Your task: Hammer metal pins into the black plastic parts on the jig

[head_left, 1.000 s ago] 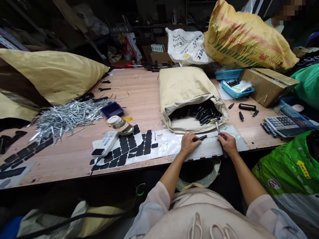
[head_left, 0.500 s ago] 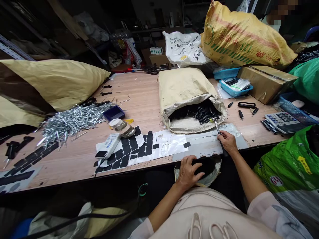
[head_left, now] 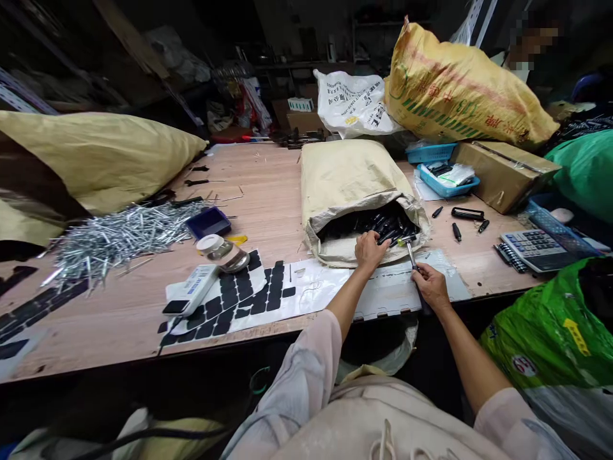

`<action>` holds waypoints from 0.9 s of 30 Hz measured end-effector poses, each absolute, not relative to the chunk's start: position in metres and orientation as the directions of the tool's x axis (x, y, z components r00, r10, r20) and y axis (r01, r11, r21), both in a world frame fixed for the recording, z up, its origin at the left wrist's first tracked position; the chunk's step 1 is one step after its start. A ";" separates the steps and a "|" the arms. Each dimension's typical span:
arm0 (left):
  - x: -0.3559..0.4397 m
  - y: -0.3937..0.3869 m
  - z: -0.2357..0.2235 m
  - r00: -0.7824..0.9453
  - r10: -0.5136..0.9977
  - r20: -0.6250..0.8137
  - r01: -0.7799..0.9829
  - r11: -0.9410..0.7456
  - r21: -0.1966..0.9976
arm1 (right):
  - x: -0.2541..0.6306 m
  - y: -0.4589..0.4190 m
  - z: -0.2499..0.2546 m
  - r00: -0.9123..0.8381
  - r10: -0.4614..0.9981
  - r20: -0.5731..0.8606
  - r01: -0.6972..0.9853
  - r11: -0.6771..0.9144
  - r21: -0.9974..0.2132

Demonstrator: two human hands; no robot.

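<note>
My left hand (head_left: 370,249) reaches into the mouth of a tan paper sack (head_left: 345,185) lying on the wooden table; its fingers curl among the black plastic parts (head_left: 383,225) inside. My right hand (head_left: 430,285) grips the dark handle of a small hammer (head_left: 410,255), whose metal head rests near the sack's opening. Both hands are over a grey flat sheet (head_left: 397,291) at the table's front edge.
White backing sheets with black adhesive pads (head_left: 239,297), a white device (head_left: 189,291), a glass jar (head_left: 223,250) and a pile of metal pins (head_left: 115,233) lie to the left. Blue baskets (head_left: 445,179), a cardboard box (head_left: 502,169), a calculator (head_left: 536,244) and big sacks crowd the right and back. A person sits at the far right.
My left hand held a black part on the sheet, dropped below the table edge, then rose into the sack's mouth. The right hand kept its grip on the hammer.
</note>
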State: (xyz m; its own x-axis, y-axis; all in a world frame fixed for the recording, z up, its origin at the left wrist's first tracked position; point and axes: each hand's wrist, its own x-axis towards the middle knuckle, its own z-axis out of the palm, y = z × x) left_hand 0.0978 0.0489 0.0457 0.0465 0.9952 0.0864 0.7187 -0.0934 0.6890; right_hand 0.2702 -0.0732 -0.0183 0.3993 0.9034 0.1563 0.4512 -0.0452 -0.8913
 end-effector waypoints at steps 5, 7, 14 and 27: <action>0.117 0.076 0.033 0.005 1.000 -0.017 0.693 0.009 0.720 | 0.269 -0.073 -0.018 0.412 0.898 0.154 0.436 -0.046 -0.899; 0.112 0.075 0.032 0.007 1.000 -0.030 0.627 0.019 0.779 | 0.269 -0.073 -0.018 0.414 0.897 0.154 0.429 -0.044 -0.902; 0.052 0.027 0.033 0.101 0.984 0.145 0.502 -0.176 0.847 | 0.269 -0.074 -0.019 0.405 0.902 0.149 0.423 -0.040 -0.905; 0.036 -0.017 0.006 0.408 0.889 0.208 0.675 -0.447 0.588 | 0.259 -0.091 -0.001 0.381 0.875 0.298 0.549 0.045 -0.835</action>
